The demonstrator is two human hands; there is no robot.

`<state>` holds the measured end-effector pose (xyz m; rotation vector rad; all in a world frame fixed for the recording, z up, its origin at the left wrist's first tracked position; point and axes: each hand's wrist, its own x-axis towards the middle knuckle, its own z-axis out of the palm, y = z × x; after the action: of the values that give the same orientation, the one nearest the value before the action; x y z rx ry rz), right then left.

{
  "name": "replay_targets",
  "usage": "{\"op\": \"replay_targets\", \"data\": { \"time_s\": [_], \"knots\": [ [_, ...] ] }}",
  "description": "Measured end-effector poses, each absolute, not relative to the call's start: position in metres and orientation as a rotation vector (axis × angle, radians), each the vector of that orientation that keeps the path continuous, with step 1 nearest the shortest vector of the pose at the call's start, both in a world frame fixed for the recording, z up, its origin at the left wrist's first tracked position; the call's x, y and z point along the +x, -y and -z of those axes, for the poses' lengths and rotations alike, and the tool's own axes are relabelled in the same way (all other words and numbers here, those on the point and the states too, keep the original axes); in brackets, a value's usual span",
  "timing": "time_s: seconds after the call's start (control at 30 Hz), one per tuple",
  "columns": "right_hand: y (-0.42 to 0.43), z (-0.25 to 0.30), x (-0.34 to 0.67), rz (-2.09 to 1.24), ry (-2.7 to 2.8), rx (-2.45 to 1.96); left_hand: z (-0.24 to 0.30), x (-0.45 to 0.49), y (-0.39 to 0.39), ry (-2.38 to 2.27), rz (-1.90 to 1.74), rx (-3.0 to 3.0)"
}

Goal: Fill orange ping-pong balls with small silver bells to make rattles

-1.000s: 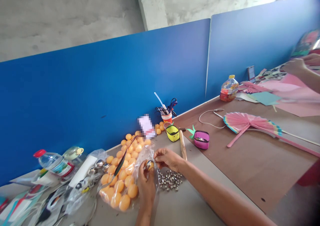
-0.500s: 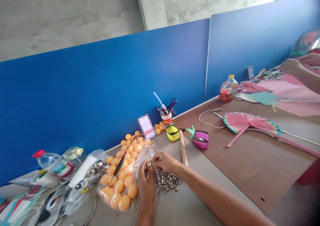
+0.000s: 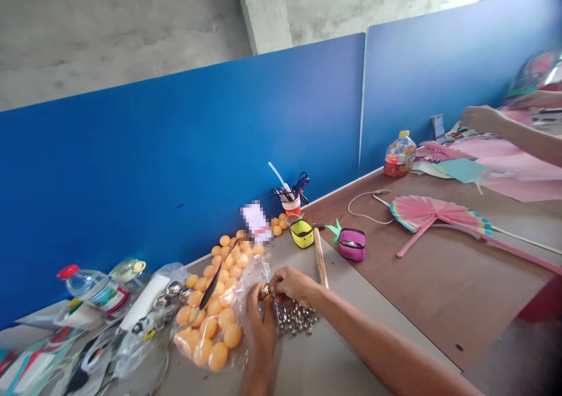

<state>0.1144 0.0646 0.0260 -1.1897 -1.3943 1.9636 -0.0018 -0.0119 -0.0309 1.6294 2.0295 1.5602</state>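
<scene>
My left hand (image 3: 258,326) is closed around a small orange and metal piece (image 3: 264,291) at its fingertips. My right hand (image 3: 290,285) pinches at that same piece from the right, fingers curled. Both hands hover just above a pile of small silver bells (image 3: 295,318) on the grey table (image 3: 333,349). A clear plastic bag of orange balls (image 3: 209,326) lies directly left of my left hand.
Loose orange balls (image 3: 230,250) reach back to the blue partition (image 3: 175,150). A wooden stick (image 3: 320,264), yellow pouch (image 3: 302,233), pink pouch (image 3: 352,244) and pink paper fan (image 3: 432,214) lie to the right. Water bottles (image 3: 94,285) are at left. Another person's hand (image 3: 480,118) works at far right.
My right hand has closed in onto the piece held by my left hand, and both sank slightly toward the bells. The other person's hand moved left.
</scene>
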Motion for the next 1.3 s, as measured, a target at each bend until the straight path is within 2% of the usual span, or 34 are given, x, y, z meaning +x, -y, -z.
{"op": "replay_targets", "data": {
  "time_s": [0.33, 0.4, 0.5, 0.67, 0.83, 1.13, 1.3],
  "knots": [
    [-0.074, -0.017, 0.117, -1.928, 1.544, -1.082, 0.030, -0.002, 0.012, -1.925, -1.563, 1.448],
    [-0.082, -0.018, 0.125, -1.768, 1.761, -1.092, 0.028, -0.002, 0.012, -1.917, -1.584, 1.386],
    [-0.095, -0.021, 0.139, -1.354, 2.192, -1.133, 0.024, -0.002, 0.013, -1.949, -1.581, 1.314],
    [-0.097, -0.024, 0.151, -1.122, 2.444, -1.254, 0.021, 0.000, 0.013, -1.942, -1.588, 1.304],
    [-0.078, -0.033, 0.150, -0.834, 2.817, -1.158, 0.024, -0.003, 0.010, -1.972, -1.595, 1.322],
    [-0.062, -0.031, 0.138, -0.675, 2.864, -1.089, 0.023, -0.002, 0.011, -1.942, -1.612, 1.339],
    [-0.070, -0.029, 0.134, -0.733, 2.552, -1.102, 0.022, -0.001, 0.010, -1.986, -1.575, 1.281]
  ]
}}
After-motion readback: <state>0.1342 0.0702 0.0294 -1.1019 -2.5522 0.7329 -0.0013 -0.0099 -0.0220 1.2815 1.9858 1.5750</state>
